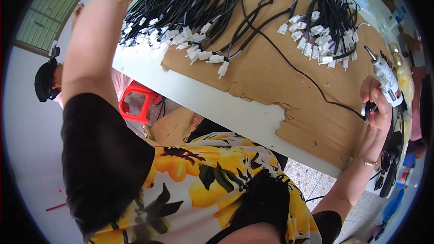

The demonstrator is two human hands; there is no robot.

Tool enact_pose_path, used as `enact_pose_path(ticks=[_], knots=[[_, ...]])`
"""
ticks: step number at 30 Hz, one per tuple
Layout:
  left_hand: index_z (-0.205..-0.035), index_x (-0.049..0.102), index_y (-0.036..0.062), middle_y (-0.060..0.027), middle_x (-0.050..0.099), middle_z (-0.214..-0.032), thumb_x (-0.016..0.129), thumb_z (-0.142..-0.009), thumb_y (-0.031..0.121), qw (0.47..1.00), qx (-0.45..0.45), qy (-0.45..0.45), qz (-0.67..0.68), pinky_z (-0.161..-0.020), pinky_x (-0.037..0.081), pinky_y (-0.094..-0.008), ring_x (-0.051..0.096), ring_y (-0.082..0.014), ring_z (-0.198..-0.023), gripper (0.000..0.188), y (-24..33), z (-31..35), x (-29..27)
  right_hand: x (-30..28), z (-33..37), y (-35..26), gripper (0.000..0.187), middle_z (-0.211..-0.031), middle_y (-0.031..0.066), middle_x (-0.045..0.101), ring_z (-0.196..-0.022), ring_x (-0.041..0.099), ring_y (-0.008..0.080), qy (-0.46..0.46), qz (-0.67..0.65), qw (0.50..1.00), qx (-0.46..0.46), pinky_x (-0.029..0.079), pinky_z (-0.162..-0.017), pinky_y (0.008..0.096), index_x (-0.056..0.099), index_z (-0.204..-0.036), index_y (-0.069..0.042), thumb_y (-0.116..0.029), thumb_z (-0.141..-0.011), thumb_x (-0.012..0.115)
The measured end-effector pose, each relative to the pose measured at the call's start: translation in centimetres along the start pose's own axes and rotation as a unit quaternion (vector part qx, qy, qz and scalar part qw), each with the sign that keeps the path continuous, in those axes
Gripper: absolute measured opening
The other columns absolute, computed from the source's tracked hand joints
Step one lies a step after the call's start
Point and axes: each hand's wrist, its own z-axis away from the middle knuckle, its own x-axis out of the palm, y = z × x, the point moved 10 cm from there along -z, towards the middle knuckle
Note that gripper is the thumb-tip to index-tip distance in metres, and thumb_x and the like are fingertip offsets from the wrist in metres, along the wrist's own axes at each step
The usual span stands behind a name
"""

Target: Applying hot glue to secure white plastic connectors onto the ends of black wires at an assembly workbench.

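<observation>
One white glue gun [387,77], handle [370,108] clasped in right fingers [366,88], nozzle [370,53] beyond them, left fingers unseen, state unclear

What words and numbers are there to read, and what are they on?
No word, number or sign here is clear enough to read.
Dark label on the white glue gun in the right hand: too small.
Red-and-white patch near the right edge: too blurred.
White connectors on the cables: no writing I can make out.
</observation>
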Motion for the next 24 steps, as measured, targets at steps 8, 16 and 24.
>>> enact_pose_path(ticks=[8,16,24], knots=[[-0.123,0.037,0.0057,-0.0103,0.063,-0.086,0.045,-0.088,0.011,0.979,-0.095,-0.059,-0.172,-0.068,0.044,-0.0195,0.056,-0.0091,-0.073,0.037,-11.8,10.2,-8.9,1.1,-0.4,0.6,0.026,-0.052,0.0018,0.041,-0.049,0.036,0.0082,-0.026,0.023,0.999,0.016,0.024,-0.044,0.0217,0.044,-0.061,-0.008,-0.024,-0.071,0.062],[-0.122,0.041,0.0043,-0.0072,0.064,-0.085,0.052,-0.084,0.008,0.957,-0.128,-0.038,-0.259,-0.064,0.043,-0.0193,0.054,-0.0054,-0.070,0.040,-16.5,15.5,-15.5,1.6,-0.6,0.9,0.026,-0.052,0.0019,0.040,-0.049,0.037,0.0092,-0.015,0.014,1.000,0.014,0.024,-0.044,0.0221,0.044,-0.060,-0.008,-0.021,-0.070,0.063],[-0.119,0.044,0.0113,-0.0109,0.063,-0.076,0.056,-0.078,0.006,0.891,0.027,-0.047,-0.452,-0.061,0.048,-0.0336,0.060,-0.0259,-0.067,0.043,-13.2,18.9,-13.3,1.9,-0.3,1.4,0.024,-0.053,0.0023,0.041,-0.049,0.037,0.0088,-0.027,0.014,0.999,0.038,0.023,-0.045,0.0220,0.044,-0.062,-0.008,-0.022,-0.069,0.062]])
